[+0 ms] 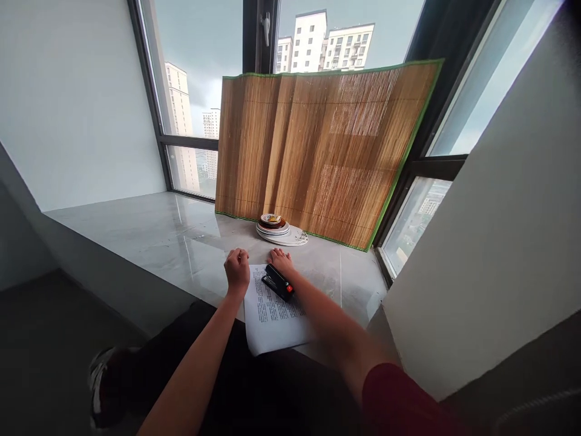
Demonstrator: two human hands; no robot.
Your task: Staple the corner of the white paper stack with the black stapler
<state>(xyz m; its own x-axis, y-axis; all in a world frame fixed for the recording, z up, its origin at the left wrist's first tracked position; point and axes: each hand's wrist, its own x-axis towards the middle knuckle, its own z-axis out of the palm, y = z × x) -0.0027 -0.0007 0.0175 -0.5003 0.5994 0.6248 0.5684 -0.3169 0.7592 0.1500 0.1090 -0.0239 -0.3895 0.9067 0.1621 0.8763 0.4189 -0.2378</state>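
Observation:
Printed sheets of paper (272, 330) lie on the grey ledge, their near edge hanging over the front. A black stapler (278, 282) with a red-orange spot rests slantwise on the text. Just off the paper's upper left corner is my left hand (237, 268), its fingers curled closed; a tiny dark spot shows at the fingers, too small to name. My right hand (281, 260) lies with fingers stretched out flat at the paper's upper right, directly beyond the stapler. Its wrist passes close beside the stapler; whether they touch I cannot tell.
A stack of plates (272, 230) with a small patterned dish on top stands beyond my hands. Behind it, a bamboo mat (308, 151) with green edging leans against the windows. A grey wall (490, 242) bounds the right side. The ledge's front edge runs along the left.

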